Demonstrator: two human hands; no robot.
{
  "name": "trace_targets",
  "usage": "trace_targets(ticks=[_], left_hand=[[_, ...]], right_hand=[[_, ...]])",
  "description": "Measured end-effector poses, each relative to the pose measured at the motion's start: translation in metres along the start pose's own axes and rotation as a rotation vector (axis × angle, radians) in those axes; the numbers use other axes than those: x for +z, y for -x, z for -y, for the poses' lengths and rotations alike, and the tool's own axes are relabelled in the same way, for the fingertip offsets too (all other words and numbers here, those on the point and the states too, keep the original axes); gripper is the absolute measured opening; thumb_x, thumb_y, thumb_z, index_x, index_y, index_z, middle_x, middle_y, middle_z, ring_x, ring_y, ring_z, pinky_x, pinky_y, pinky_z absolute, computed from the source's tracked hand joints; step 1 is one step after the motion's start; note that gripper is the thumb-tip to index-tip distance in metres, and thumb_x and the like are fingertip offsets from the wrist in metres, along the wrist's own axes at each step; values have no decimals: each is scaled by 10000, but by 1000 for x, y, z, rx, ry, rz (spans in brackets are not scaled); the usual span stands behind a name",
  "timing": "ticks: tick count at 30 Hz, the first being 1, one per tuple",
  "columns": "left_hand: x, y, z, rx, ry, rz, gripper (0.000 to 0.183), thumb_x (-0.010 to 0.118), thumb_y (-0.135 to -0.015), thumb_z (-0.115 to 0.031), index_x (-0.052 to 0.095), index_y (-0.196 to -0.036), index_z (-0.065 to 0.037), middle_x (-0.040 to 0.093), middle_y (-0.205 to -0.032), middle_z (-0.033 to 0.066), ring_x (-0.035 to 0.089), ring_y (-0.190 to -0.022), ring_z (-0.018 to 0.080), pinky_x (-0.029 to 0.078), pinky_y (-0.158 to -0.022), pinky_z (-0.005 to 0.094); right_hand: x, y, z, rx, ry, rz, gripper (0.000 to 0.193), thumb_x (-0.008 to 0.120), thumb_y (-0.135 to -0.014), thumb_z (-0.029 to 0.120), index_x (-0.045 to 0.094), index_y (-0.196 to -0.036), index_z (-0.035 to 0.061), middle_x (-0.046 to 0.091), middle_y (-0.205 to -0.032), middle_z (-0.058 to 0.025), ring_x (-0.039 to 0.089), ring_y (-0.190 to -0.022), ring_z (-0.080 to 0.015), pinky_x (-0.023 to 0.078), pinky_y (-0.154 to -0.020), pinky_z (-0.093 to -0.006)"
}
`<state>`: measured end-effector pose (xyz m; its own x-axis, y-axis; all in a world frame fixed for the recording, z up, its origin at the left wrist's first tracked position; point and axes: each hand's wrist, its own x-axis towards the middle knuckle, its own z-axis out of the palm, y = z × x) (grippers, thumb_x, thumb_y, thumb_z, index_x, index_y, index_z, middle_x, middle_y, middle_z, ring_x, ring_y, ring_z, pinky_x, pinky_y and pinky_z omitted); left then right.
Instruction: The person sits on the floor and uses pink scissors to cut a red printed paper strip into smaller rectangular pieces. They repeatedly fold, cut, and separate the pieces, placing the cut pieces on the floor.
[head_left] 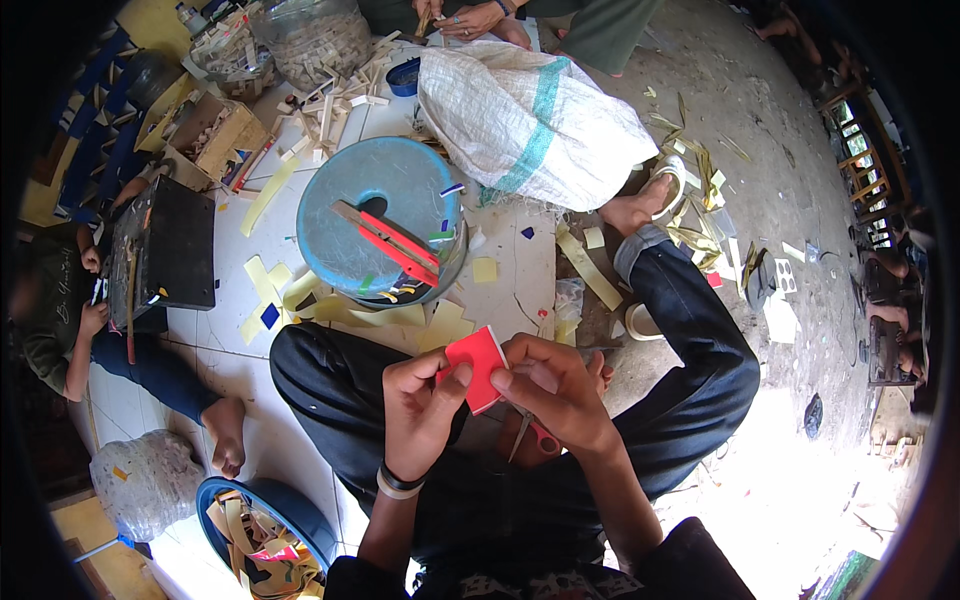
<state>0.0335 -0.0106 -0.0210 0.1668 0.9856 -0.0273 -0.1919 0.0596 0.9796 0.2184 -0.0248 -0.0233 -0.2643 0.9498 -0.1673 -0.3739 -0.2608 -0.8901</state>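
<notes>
Above my lap, a small red rectangular sheet (472, 364) with a white edge is pinched from both sides. My left hand (420, 410) grips its left part, with the thumb lying across the front. On the other side, my right hand (562, 398) holds the right edge between thumb and fingers. Just below my right hand are scissors (546, 440) with a red handle; whether they rest on my lap or hang from my fingers I cannot tell.
A blue round tub (335, 205) stands upside down ahead, carrying a red-and-wood strip (390, 245). Beyond it lies a white woven sack (490, 110). A blue bucket of scraps (320, 535) is at lower left. Two people sit nearby, one at a black box (180, 245).
</notes>
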Motion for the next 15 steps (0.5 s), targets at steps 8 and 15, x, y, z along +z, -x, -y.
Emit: trace_targets(ticks=[8,15], left_hand=[[0,0,-1,39,0,-4,171,680,-1015,-56,676,-900,71,584,-763,-42,462,-733,25,376,-634,228],[-1,1,-1,17,-10,-8,175,692,-1005,-43,668,-878,76,583,-752,-40,455,-729,25,373,-633,233]], right_hand=[[-1,0,-2,3,20,-4,136,706,-1045,111,649,-990,1,591,-893,34,527,-858,-31,401,-750,-228],[0,1,-1,36,33,-19,158,717,-1042,143,659,-985,7,586,-882,43,523,-849,-23,398,-738,-222]])
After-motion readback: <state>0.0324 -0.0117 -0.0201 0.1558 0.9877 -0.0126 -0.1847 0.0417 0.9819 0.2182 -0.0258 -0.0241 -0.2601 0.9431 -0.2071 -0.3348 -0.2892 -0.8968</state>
